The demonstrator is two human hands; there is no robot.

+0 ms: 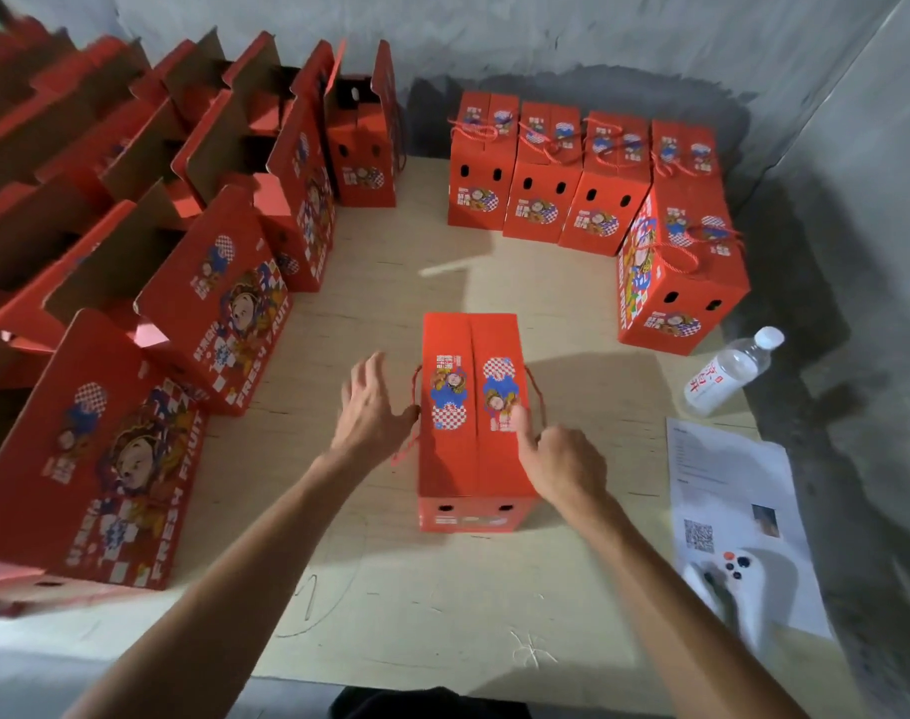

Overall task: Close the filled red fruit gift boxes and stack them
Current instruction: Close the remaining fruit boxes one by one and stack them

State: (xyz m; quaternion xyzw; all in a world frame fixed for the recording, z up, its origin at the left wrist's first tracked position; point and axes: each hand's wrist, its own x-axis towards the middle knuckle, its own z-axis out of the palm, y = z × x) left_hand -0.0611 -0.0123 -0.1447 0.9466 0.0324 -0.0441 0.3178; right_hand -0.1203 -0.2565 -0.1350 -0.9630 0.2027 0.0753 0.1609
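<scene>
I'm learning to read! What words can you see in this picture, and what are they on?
"FRESH FRUIT": side of the open red box, and again on the nearest open box.
Closed box: label print too blurred.
Water bottle: red characters, unreadable.
Paper sheet: a QR code; text too small.

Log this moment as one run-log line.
closed red cardboard gift box central | left hand open beside | right hand thumb on top
</scene>
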